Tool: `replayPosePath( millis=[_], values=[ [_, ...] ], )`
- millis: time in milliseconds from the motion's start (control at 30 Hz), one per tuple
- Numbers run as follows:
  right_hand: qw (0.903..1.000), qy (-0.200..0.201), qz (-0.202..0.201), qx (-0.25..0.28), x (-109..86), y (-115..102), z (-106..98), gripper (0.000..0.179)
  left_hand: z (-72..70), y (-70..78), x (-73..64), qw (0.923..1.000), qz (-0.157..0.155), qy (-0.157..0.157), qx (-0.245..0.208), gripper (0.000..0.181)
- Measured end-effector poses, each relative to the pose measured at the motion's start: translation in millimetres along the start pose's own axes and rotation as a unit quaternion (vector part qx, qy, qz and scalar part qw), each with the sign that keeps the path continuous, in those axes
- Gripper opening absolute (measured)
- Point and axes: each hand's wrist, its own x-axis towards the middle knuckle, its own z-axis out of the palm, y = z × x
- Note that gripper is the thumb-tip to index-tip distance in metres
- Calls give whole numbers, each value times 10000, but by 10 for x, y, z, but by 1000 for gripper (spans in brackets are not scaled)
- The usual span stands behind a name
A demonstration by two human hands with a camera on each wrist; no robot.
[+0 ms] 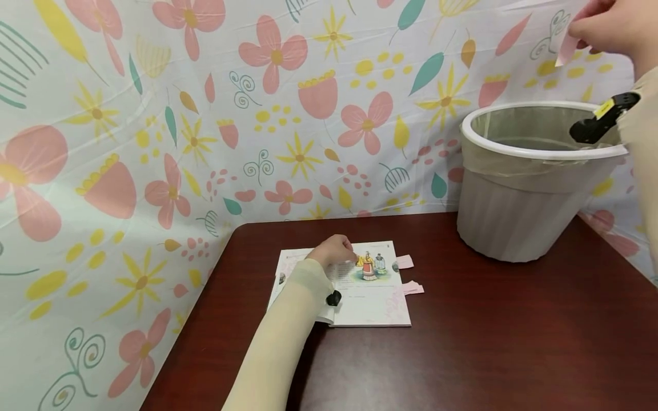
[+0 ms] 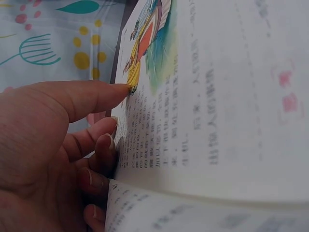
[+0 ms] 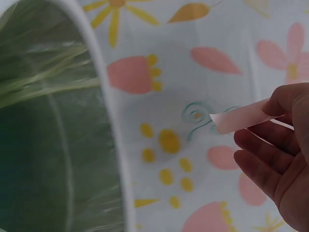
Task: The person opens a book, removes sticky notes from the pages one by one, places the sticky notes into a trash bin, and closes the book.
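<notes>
An open book [image 1: 370,308] with printed text and a colour picture of figures lies on the table. My left hand [image 1: 333,249] rests across its middle, and in the left wrist view the thumb and loosely bent fingers [image 2: 99,181] touch the pages. High at the right, my right hand [image 1: 614,31] pinches a strip of pink paper [image 3: 241,117] between thumb and finger. The strip hangs above the grey trash bin [image 1: 514,211], beyond its rim in the right wrist view. Pink paper tabs [image 1: 405,262] stick out from the book's right edge.
The bin has a white rim [image 1: 545,149] and a clear plastic liner, and stands at the table's back right. A dark red wooden table [image 1: 462,342] carries book and bin. Flower-patterned cloth [image 1: 169,114] hangs behind and at the left.
</notes>
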Motion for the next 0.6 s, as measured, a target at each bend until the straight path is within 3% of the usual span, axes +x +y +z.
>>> replayPosePath(
  millis=[133, 267, 400, 567, 600],
  values=[
    [9985, 175, 386, -344, -66, 117, 71, 44, -5, -2, -9, 10000, 2, 21, -62, 26],
    [9947, -98, 813, -628, -89, 241, 110, 40, -2, 8, -25, 10000, 17, 47, -61, 26],
    [9931, -72, 884, -764, -75, 343, 142, 23, 6, 38, -43, 9999, 53, 80, -61, 25],
    [9906, 5, 955, -984, -57, 416, 169, 39, 37, 54, -48, 9999, 98, 94, -58, 25],
    [9904, 11, 990, -964, -58, 429, 174, 35, 45, 53, -45, 9999, 105, 89, -72, 25]
  ],
)
